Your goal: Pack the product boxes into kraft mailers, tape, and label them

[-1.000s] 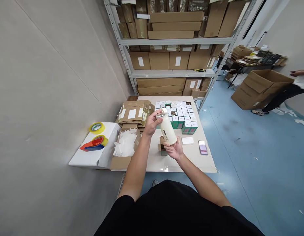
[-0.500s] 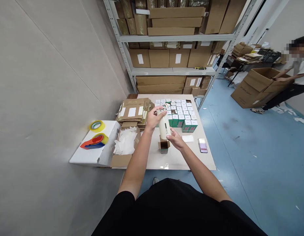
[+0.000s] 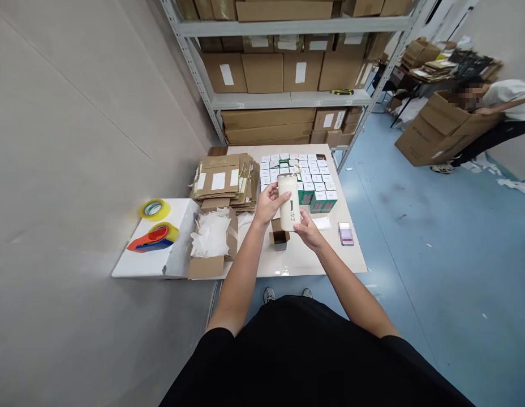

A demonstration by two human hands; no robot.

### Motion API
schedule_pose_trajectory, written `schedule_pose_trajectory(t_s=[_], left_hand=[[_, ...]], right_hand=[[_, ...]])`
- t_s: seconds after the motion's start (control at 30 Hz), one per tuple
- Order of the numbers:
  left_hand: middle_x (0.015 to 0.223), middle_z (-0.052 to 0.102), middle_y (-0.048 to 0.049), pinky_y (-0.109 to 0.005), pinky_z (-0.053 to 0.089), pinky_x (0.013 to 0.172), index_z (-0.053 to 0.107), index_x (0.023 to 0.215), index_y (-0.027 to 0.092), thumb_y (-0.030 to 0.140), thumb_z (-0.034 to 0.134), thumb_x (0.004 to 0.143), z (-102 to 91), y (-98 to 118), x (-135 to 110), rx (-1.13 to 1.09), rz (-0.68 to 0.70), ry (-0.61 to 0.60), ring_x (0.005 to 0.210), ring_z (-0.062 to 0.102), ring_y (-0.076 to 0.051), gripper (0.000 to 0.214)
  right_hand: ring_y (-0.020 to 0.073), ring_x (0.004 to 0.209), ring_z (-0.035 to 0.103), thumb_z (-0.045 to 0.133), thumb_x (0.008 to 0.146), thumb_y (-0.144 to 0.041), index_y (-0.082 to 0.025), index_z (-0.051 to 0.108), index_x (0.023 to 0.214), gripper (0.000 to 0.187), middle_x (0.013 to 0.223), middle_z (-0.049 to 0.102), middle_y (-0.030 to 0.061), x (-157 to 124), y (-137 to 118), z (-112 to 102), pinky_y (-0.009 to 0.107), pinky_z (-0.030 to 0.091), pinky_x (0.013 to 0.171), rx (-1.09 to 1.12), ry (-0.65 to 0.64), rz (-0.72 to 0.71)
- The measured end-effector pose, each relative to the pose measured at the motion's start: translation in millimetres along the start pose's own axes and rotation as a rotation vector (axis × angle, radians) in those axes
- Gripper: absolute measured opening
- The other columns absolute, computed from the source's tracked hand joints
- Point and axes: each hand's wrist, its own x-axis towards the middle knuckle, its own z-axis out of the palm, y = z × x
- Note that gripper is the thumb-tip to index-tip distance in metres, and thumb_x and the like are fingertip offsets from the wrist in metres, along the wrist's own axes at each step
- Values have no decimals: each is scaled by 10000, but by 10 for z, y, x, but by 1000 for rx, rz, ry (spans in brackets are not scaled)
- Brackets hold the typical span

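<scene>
Both hands hold a cream-white bottle (image 3: 288, 201) upright above the table (image 3: 305, 263). My left hand (image 3: 267, 203) grips its upper left side. My right hand (image 3: 307, 228) is wrapped round its lower right end. Directly under the bottle stands a small open box (image 3: 279, 237) with brown flaps and a green side. Behind the bottle sit several rows of small green-and-white boxes (image 3: 313, 178).
Flat cardboard sheets (image 3: 222, 182) are stacked at the table's left rear, with an open carton of white paper (image 3: 210, 240) in front. Two tape rolls (image 3: 156, 221) lie on a white box. Purple cards (image 3: 345, 233) lie right. Shelving (image 3: 283, 73) holds cartons. Another person (image 3: 495, 113) bends over a large carton.
The bottle went from tilted to upright and hangs just above the small open box. My left hand slid from its cap to its side. The camera dipped; the other person leaned into the carton.
</scene>
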Motion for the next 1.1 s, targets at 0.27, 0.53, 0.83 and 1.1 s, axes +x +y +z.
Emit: schedule_pose_trajectory(t_s=[0.27,0.53,0.83,1.1], left_hand=[[1328,701,-125,-424,556,1014,674,1319,194,547,852,776,-52,27,5,-28,-17,-139,1181,679,-302,672],[1181,747,-120,-435,581,970,551,1475,201,448,939,681,-138,-50,104,7,-17,-113,1073,719,-293,917],[1190,702,-97,-403,564,987,397,1608,270,388,966,659,-263,-36,40,43,-38,-60,1058,702,-248,1113],[1071,739,-81,-415,559,981,415,1587,214,415,938,691,-305,-33,37,-43,-55,-44,1000,719,-239,1057]], right_hand=[[270,1086,691,921,666,-339,-284,537,1217,674,1123,722,41,8,-42,-8,387,588,853,-53,22,-26],[277,1156,663,891,687,-449,-313,497,1335,771,1230,689,55,-9,62,52,412,579,906,-75,-9,7],[250,1018,707,957,592,-233,-341,447,1449,1003,1135,726,30,63,51,63,398,604,851,-160,79,-67],[245,1105,698,926,638,-253,-374,330,1570,1113,1189,723,25,110,-14,60,388,596,900,-96,0,-13]])
